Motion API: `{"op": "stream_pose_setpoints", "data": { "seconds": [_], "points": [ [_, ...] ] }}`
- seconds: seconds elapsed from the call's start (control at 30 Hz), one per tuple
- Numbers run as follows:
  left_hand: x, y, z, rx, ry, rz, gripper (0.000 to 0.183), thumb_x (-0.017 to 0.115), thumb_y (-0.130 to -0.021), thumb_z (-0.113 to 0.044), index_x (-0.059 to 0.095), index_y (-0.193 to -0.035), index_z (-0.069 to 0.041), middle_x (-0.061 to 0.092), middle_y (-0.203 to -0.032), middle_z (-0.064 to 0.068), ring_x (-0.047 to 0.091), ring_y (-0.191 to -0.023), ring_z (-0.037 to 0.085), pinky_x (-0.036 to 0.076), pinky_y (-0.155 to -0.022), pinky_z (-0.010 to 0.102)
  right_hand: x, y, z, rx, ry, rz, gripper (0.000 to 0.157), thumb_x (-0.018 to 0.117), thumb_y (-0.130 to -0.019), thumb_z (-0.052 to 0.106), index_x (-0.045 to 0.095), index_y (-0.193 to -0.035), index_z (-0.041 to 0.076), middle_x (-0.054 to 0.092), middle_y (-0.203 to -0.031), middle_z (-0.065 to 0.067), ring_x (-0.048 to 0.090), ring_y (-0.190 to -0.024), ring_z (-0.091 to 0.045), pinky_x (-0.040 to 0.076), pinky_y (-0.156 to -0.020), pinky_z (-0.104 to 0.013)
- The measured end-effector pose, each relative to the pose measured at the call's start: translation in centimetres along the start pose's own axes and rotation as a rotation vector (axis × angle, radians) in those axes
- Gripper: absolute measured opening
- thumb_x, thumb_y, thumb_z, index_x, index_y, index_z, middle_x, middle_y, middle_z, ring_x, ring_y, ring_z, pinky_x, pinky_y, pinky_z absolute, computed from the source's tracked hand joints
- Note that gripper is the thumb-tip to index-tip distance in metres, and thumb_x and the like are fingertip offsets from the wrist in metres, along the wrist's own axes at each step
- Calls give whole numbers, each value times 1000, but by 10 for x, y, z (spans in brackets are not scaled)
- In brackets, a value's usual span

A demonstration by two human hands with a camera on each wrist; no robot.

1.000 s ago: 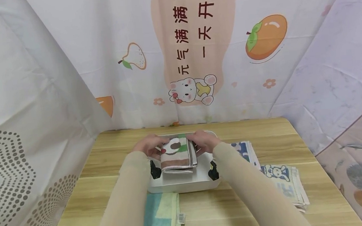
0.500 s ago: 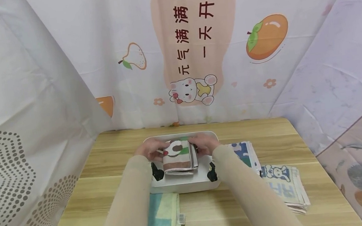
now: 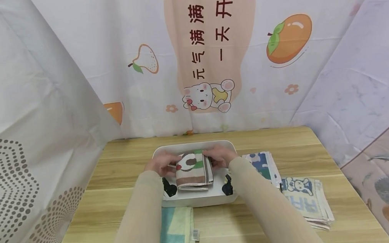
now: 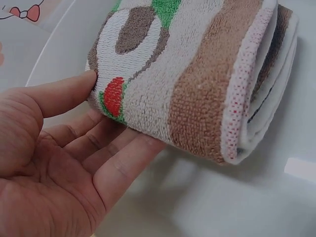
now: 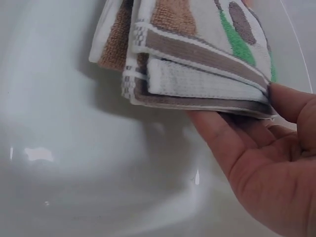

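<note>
A folded towel (image 3: 192, 172) with brown, white and green patterning is held between both hands over a white basin (image 3: 201, 201). My left hand (image 4: 74, 148) grips its left edge, thumb at the top side and fingers tucked beneath. On the opposite edge my right hand (image 5: 266, 148) pinches the folded layers, thumb above and fingers under. In the right wrist view the towel casts a shadow on the basin's smooth inner floor. Both hands are inside the basin's outline in the head view.
A blue and cream towel (image 3: 176, 233) lies in front of the basin. To the right are a blue patterned towel (image 3: 262, 165) and a stack of bear-print towels (image 3: 305, 200). The wooden table (image 3: 121, 158) meets a printed curtain (image 3: 159, 113) at its back edge.
The towel has shifted slightly right and lower in the head view, with both hands still holding it. The other towels and the basin stay in place.
</note>
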State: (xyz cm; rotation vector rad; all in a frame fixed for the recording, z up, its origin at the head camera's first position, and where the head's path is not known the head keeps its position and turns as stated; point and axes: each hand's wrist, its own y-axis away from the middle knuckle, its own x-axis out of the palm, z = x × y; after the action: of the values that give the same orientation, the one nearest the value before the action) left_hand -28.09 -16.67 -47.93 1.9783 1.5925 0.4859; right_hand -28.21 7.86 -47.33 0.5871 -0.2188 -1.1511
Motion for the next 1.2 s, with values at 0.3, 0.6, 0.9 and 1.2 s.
{"op": "stream_pose_setpoints", "data": {
  "seconds": [0.3,0.6,0.9,1.2],
  "points": [
    [5,-2,8,-7,22,-21,28,65,-90,-17,58,-110,1,58,-107,18,63,-86,30,56,-71,42,1,0,-4,12,23,-12,27,53,-97,21,58,-108,-3,61,-98,-18,61,-82,-29,55,-71,-44],
    [9,-7,12,-11,-2,-34,27,65,-90,-16,57,-109,2,58,-101,17,63,-78,28,56,-68,43,3,0,-5,51,36,-11,26,53,-96,18,58,-109,-4,62,-98,-19,62,-82,-31,56,-69,-45],
    [9,-5,12,-17,-42,-43,28,64,-91,-18,55,-110,0,58,-99,17,61,-77,28,56,-67,44,6,-1,-5,92,27,-27,28,51,-97,18,56,-112,-4,60,-99,-21,63,-81,-36,55,-70,-51],
    [12,-5,12,-22,-71,-21,32,62,-92,-23,55,-114,-2,57,-105,20,60,-81,31,56,-68,49,7,2,-5,106,37,-35,33,53,-97,23,53,-120,-1,57,-104,-23,62,-82,-41,53,-70,-56]
  ]
}}
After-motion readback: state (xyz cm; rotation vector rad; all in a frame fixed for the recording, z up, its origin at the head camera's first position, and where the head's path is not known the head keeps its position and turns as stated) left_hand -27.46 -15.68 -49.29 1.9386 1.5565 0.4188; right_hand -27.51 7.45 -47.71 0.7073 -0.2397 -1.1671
